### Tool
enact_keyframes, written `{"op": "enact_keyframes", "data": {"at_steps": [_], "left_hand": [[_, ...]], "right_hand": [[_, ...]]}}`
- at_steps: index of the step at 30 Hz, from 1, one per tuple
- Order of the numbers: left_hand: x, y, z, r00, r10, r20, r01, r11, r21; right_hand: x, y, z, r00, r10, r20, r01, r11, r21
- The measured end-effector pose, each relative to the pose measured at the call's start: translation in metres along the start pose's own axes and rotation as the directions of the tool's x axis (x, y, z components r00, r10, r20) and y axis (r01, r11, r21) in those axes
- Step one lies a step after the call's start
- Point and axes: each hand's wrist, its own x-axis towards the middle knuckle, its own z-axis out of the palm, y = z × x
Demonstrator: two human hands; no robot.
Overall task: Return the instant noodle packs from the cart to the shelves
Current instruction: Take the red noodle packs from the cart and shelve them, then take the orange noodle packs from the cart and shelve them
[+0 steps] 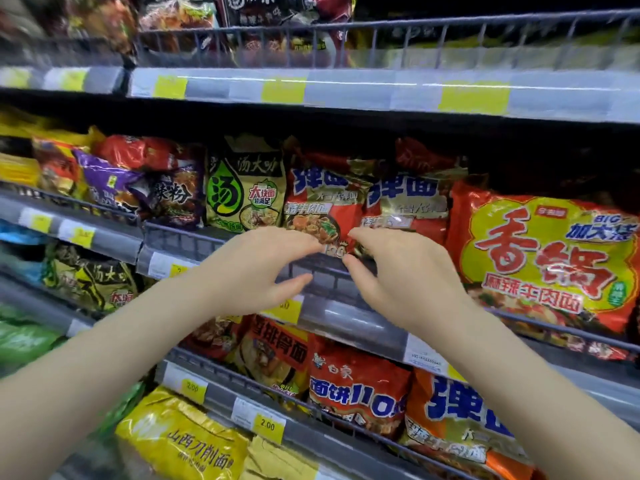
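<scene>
A red instant noodle pack point(320, 206) with blue characters stands upright on the middle shelf, behind the wire rail point(322, 271). My left hand point(256, 268) reaches up to it, its curved fingertips touching the pack's lower front and its thumb held apart below. My right hand point(401, 271) is at the pack's lower right corner, which sits between the forefinger and thumb. A second pack of the same kind point(408, 202) stands just to the right. The cart is out of view.
Next to the red packs are a green-and-yellow pack point(242, 188), purple packs point(145, 188) and a large red-and-yellow pack point(547, 258). Shelves above and below hold more noodle packs behind wire rails, with yellow price tags point(266, 424) on the shelf edges.
</scene>
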Motion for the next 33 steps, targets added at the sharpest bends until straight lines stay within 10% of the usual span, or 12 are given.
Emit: {"op": "enact_keyframes", "data": {"at_steps": [15,33], "left_hand": [[0.002,-0.083,-0.189,0.909,-0.23,0.347,0.226,0.973,0.053],[-0.125,-0.103,-0.476,0.664,-0.666,0.341,0.578,0.746,0.331]], "right_hand": [[0.107,-0.033,-0.105,0.862,-0.12,0.493,0.041,0.985,0.169],[0.27,-0.193,-0.275,0.784,-0.526,0.329,0.385,0.829,0.406]]}}
